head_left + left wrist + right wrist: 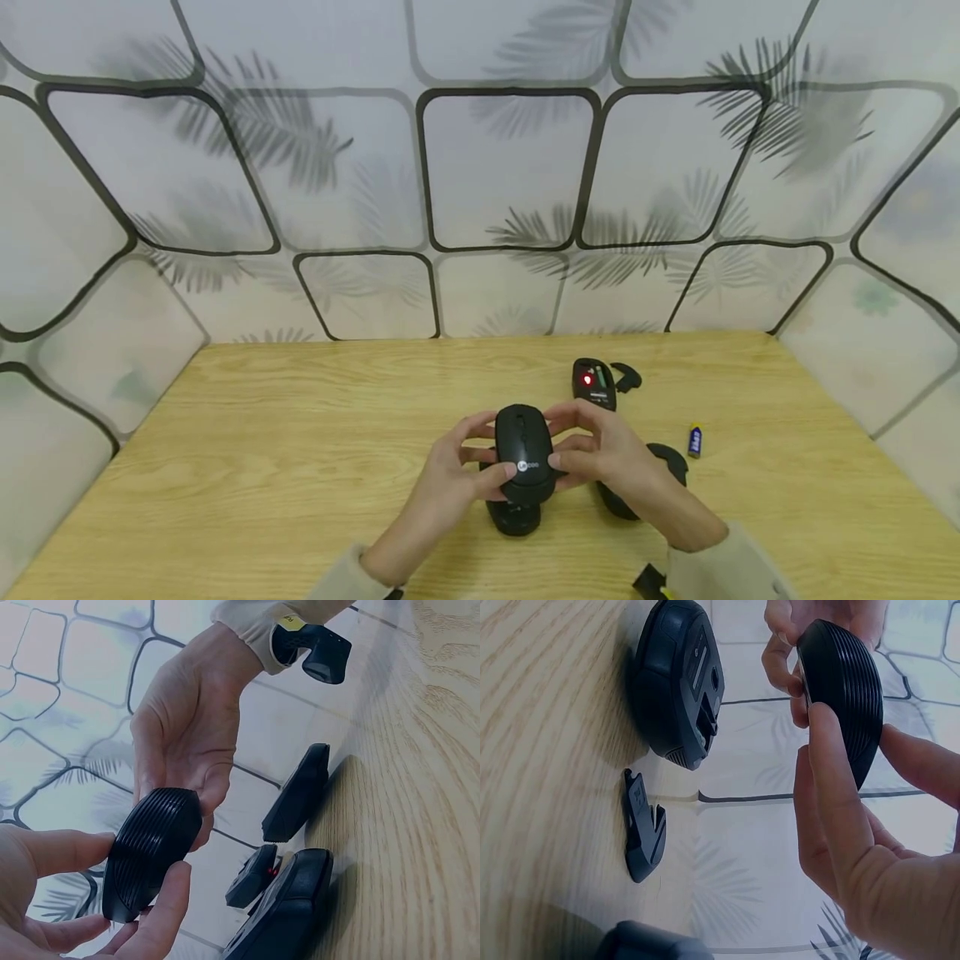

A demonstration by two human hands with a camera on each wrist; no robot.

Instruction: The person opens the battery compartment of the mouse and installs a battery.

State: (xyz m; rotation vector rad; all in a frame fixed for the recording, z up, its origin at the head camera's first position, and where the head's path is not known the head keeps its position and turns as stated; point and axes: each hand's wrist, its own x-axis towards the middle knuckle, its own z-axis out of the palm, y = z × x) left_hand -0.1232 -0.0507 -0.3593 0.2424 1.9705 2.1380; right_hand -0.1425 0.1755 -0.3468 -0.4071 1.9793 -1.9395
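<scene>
Both hands hold a black computer mouse (523,446) above the table, its top with a round white logo facing the head camera. My left hand (450,471) pinches its left side, the thumb on top near the logo. On the other side my right hand (611,450) grips the edge with thumb and fingers. The wrist views show the mouse's ribbed side (154,844) between the fingertips of both hands. Below the held mouse lies a second black mouse (514,518), partly hidden. Its underside shows a recess in the right wrist view.
An upturned mouse (587,392) with a red light and a battery inside lies behind the right hand, beside a loose black cover (628,377). Another mouse (617,503) and cover (671,461) sit partly under the right forearm. A blue-and-yellow battery (695,442) lies farther right.
</scene>
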